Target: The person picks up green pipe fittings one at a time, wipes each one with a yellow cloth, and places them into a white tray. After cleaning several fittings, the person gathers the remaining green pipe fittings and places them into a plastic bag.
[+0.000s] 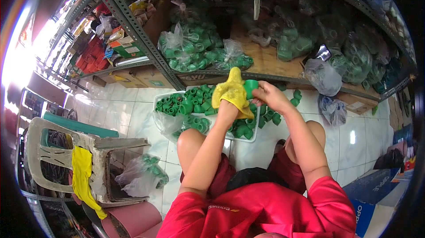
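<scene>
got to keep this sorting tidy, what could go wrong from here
The fitting could slip: the right hand seems to hold it by the fingers, and the cloth covers most of the left hand, perhaps making its grip clumsy.

Loose fittings on the floor beside the tray might get kicked or left behind.

The bag overhanging the shelf edge may fall if bumped.

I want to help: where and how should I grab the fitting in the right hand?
Probably pinch the fitting by its outer wall, from the right, like the right hand: it looks short and round, and the cloth beside it crowds its left.
</scene>
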Demonstrator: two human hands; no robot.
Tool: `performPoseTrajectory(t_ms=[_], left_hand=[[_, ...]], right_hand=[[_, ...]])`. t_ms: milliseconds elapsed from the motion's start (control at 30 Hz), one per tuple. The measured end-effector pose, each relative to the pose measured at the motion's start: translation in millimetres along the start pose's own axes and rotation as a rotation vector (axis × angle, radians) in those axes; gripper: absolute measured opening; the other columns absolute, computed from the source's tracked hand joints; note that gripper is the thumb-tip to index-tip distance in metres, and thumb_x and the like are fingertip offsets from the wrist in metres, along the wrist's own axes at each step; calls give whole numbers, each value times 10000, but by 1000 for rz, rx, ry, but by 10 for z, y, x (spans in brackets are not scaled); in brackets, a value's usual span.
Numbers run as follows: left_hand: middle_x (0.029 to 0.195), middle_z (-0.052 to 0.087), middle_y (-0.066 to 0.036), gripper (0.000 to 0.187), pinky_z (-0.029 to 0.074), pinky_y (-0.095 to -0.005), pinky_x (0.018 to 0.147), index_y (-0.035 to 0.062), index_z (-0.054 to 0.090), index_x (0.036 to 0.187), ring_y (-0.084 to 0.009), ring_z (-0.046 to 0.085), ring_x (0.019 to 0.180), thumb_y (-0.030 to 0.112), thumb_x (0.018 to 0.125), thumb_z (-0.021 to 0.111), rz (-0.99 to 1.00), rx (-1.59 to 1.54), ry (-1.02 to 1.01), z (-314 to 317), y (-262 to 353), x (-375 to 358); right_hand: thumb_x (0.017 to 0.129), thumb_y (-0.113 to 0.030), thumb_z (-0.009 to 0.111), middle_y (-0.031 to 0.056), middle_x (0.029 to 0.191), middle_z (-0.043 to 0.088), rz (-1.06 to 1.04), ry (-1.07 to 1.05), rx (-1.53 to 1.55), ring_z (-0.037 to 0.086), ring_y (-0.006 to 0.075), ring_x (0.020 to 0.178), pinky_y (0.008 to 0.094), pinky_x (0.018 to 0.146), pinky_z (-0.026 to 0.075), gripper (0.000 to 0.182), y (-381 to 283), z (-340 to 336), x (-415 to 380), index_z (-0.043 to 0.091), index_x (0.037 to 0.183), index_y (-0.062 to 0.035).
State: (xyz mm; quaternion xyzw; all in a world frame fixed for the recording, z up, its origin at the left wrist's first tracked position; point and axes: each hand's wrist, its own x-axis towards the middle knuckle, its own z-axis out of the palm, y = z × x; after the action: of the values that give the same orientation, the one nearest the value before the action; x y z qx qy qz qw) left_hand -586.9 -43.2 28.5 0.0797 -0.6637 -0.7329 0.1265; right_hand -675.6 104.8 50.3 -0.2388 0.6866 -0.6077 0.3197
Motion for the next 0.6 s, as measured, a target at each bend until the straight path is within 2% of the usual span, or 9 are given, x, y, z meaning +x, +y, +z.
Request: performPoseTrajectory(t_ms=[33, 67, 167, 200, 300, 400, 500, 533, 600], left_hand=[[957, 520, -16, 264, 432, -255, 704, 44, 457, 1107, -127, 517, 840, 152, 866, 474, -105, -223, -20, -11, 6, 33], [957, 520, -16, 264, 432, -255, 704, 44, 457, 1107, -127, 517, 840, 152, 866, 474, -108, -223, -21, -19, -19, 55], [936, 529, -20, 207, 454, -266, 697, 69, 475, 1050, -128, 536, 852, 185, 882, 447, -353, -590, -27, -27, 74, 83], [936, 529, -20, 207, 454, -266, 697, 69, 475, 1050, -128, 536, 852, 185, 882, 447, -352, -589, -28, -48, 60, 98], [1033, 546, -59, 283, 460, -294, 786, 38, 481, 1095, -172, 546, 918, 221, 884, 435, -268, -848, -83, -83, 29, 119], [987, 546, -53, 222, 463, -287, 740, 35, 499, 1043, -163, 545, 891, 167, 871, 453, -215, -700, 22, -107, 88, 122], [1011, 543, -54, 268, 440, -276, 752, 14, 492, 1084, -157, 531, 912, 161, 861, 468, -119, -399, 110, -55, 132, 65], [1029, 539, -49, 300, 432, -278, 754, 8, 485, 1106, -161, 529, 908, 181, 861, 482, -52, -200, 122, -51, 92, 57], [1010, 536, -39, 308, 426, -271, 728, 4, 476, 1115, -146, 519, 889, 176, 859, 487, -21, -121, 137, -37, 20, 48]], right_hand=[[830, -101, 536, 55, 879, 558, -42, 67, 6, 558, 123, 763, 232, 647, 458, 347, -7, 62, -13, 405, 1138, -9], [830, -101, 536, 55, 879, 558, -39, 69, 8, 558, 123, 763, 232, 647, 458, 347, 9, 98, -21, 405, 1138, -9], [748, 44, 565, 91, 1012, 530, -455, 185, -235, 544, 169, 924, 276, 789, 442, 449, 89, 232, 3, 389, 1148, -59], [749, 45, 555, 121, 1119, 480, -687, 261, -521, 480, 200, 1050, 297, 884, 388, 435, 62, 269, 3, 392, 1138, -61], [735, 23, 548, 135, 1161, 460, -713, 261, -496, 448, 276, 1088, 346, 908, 360, 337, 22, 391, -7, 440, 1043, -61], [770, -58, 573, 104, 1195, 444, -657, 167, -267, 454, 250, 1079, 331, 915, 359, 387, 17, 423, 6, 420, 1125, -68], [832, -385, 529, 59, 1173, 448, -104, 8, 135, 446, 142, 1035, 282, 853, 393, 600, -90, 273, -46, 307, 1298, -79], [849, -422, 480, 59, 1131, 484, -42, 8, 139, 472, 118, 977, 274, 800, 416, 568, -82, 214, -19, 348, 1276, -71], [835, -315, 545, 38, 1079, 515, 21, 37, 48, 488, 98, 926, 277, 773, 424, 473, -65, 159, -2, 421, 1219, -69]])
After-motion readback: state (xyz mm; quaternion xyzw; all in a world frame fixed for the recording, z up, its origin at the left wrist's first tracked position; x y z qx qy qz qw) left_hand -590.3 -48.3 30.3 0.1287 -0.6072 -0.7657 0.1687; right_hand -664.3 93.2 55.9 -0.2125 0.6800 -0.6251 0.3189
